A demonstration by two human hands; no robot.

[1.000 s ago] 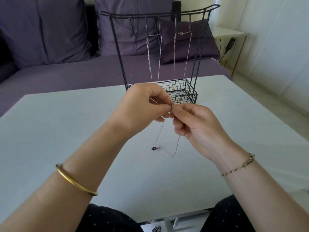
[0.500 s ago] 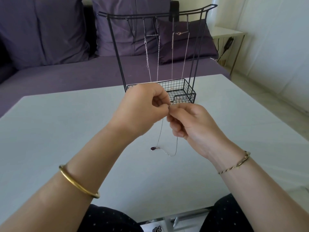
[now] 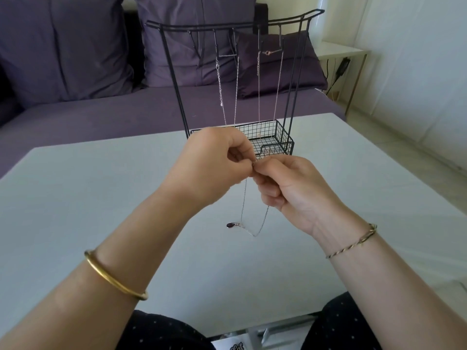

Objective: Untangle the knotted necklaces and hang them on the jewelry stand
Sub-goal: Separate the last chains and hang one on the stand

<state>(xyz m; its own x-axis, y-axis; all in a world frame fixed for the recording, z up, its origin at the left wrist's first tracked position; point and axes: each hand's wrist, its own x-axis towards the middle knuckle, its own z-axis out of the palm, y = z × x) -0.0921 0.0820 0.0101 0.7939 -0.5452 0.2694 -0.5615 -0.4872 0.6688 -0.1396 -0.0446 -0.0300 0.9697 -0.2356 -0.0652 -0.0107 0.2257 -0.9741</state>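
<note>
I watch the left hand (image 3: 214,161) and right hand (image 3: 293,193) draw closer, fingers (image 3: 269,164) pinching the necklace (image 3: 244,198) ends, apparently fastening its clasp.

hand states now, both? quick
Left hand: pinching one end of the pendant necklace.
Right hand: pinching the same necklace's other end, right beside the left fingertips.

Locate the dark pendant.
Head view, centre: the dark pendant sits low on the chain, under the left hand and right hand that pinch it, at the white table.
</note>
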